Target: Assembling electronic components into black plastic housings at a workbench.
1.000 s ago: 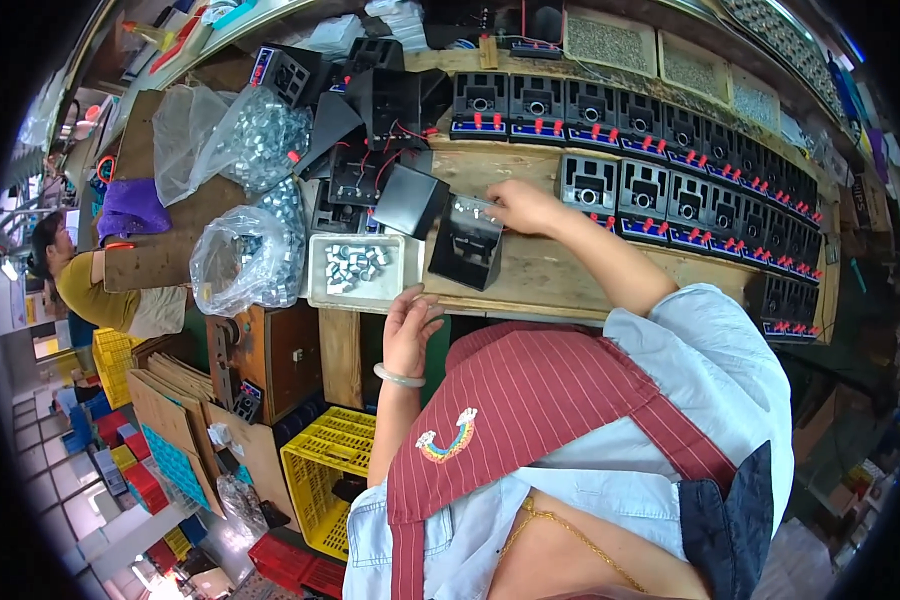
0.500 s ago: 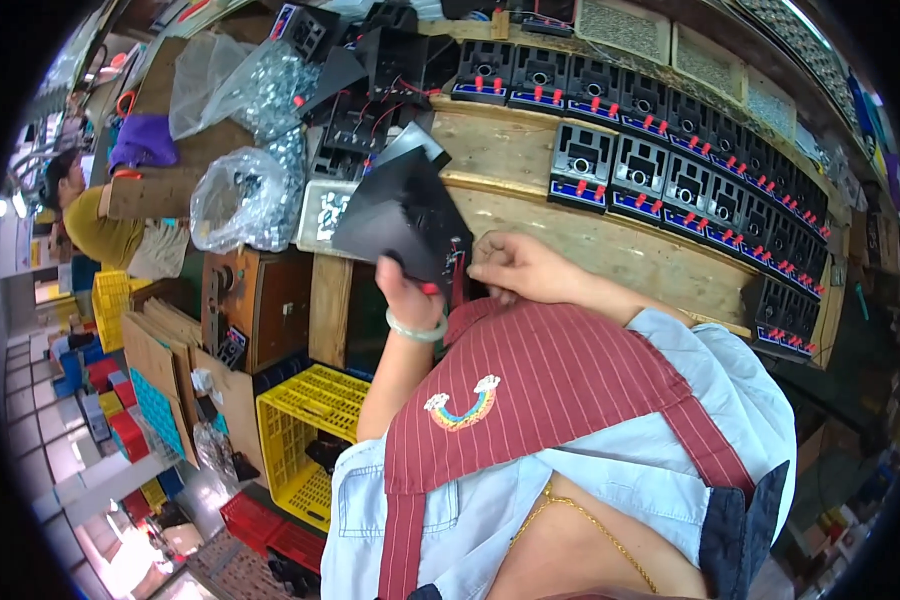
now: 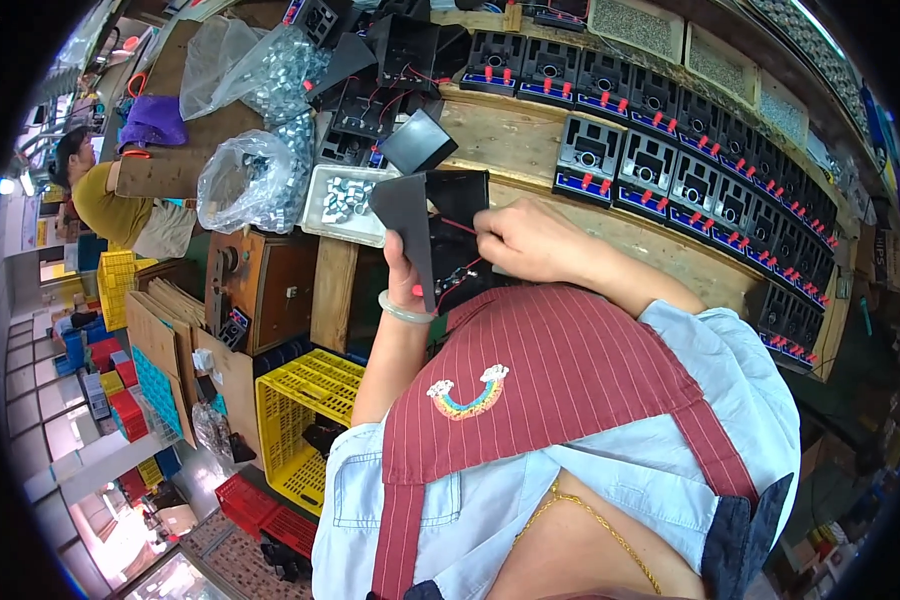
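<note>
A worker's left hand (image 3: 402,275) clasps a black box (image 3: 440,225) above the bench (image 3: 510,135) while the right hand (image 3: 530,240) pinches its red wires (image 3: 460,275), wiring unfinished, with finished units (image 3: 670,160) lined up beyond.

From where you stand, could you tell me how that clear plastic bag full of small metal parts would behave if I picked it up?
The clear plastic bag of small metal parts would probably sag and shift, since its film looks thin and crumpled. It is likely heavy for its size, being packed with metal pieces. Its open-looking top might spill parts beside the metal tray.
</note>
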`<state>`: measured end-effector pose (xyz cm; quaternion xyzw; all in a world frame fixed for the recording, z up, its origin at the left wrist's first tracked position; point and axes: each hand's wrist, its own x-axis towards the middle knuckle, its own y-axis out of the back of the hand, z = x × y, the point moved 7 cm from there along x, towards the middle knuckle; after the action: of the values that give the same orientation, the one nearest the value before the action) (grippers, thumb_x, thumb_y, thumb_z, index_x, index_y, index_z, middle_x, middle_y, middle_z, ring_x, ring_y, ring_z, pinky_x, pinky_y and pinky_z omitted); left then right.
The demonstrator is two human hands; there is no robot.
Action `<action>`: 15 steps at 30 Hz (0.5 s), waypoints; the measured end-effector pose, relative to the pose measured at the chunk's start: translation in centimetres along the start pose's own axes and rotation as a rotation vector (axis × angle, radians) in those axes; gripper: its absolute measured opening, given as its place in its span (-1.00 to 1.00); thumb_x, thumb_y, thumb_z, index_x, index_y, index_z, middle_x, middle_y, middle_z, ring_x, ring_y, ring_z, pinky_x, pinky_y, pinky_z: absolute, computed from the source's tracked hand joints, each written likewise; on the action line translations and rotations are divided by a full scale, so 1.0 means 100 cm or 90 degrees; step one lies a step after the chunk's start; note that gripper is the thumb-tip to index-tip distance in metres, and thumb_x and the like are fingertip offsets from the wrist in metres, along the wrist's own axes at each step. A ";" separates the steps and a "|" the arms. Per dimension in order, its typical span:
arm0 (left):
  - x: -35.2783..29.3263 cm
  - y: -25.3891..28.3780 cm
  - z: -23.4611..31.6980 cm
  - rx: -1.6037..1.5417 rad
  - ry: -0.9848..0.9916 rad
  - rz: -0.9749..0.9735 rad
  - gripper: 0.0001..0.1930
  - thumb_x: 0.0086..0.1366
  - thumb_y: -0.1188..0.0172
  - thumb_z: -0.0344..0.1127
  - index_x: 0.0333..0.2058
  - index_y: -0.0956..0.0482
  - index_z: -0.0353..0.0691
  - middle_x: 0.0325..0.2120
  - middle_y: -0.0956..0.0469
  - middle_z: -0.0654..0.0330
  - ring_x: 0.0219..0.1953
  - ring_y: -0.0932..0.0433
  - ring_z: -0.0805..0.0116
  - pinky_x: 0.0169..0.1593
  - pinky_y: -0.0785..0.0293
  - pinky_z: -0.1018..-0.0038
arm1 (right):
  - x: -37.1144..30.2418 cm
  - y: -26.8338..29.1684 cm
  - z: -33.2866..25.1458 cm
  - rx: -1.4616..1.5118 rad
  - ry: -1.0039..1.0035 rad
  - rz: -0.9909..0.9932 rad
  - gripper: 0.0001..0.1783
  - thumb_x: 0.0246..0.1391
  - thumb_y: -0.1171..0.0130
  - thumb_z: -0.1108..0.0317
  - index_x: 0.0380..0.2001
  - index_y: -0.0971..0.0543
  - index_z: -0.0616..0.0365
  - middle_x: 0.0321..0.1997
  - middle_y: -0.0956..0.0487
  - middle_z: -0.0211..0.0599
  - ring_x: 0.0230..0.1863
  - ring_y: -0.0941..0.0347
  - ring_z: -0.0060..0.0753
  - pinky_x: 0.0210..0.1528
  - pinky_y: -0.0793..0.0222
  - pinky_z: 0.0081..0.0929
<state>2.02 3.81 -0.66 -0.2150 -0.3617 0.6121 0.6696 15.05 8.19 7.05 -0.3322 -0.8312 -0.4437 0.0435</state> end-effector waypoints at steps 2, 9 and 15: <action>0.003 0.002 0.006 -0.019 -0.003 -0.029 -0.29 0.27 0.09 0.30 0.12 -0.33 -0.23 -0.01 -0.47 0.05 -0.01 -0.50 0.20 0.06 -0.47 0.27 | 0.003 -0.011 -0.005 -0.081 -0.012 -0.136 -0.80 0.05 0.04 0.32 -0.50 -0.47 0.23 -0.55 -0.56 -0.12 -0.51 -0.50 -0.02 -0.37 -0.42 -0.19; 0.007 0.027 -0.010 0.122 0.181 0.024 -0.37 0.36 0.13 0.20 0.19 -0.25 -0.17 0.04 -0.44 0.13 0.02 -0.47 0.22 0.04 -0.46 0.29 | 0.016 -0.034 0.024 0.077 -0.037 -0.136 -0.75 0.00 -0.02 0.35 -0.37 -0.58 0.32 -0.40 -0.63 0.01 -0.32 -0.60 -0.11 -0.19 -0.48 -0.27; 0.016 0.023 0.015 0.039 -0.065 0.177 -0.45 0.29 -0.13 -0.04 0.14 -0.31 -0.23 0.00 -0.48 0.10 0.04 -0.46 0.18 0.15 -0.38 0.22 | 0.012 -0.034 0.113 0.477 -0.255 0.189 -0.81 0.14 -0.12 0.42 -0.19 -0.44 0.21 -0.45 -0.50 -0.53 -0.38 -0.41 -0.69 -0.34 -0.34 -0.64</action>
<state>-0.59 5.47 -1.02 -0.2111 -0.3434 0.7196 0.5654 14.62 16.16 -1.66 -0.4884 -0.8699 -0.0280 0.0626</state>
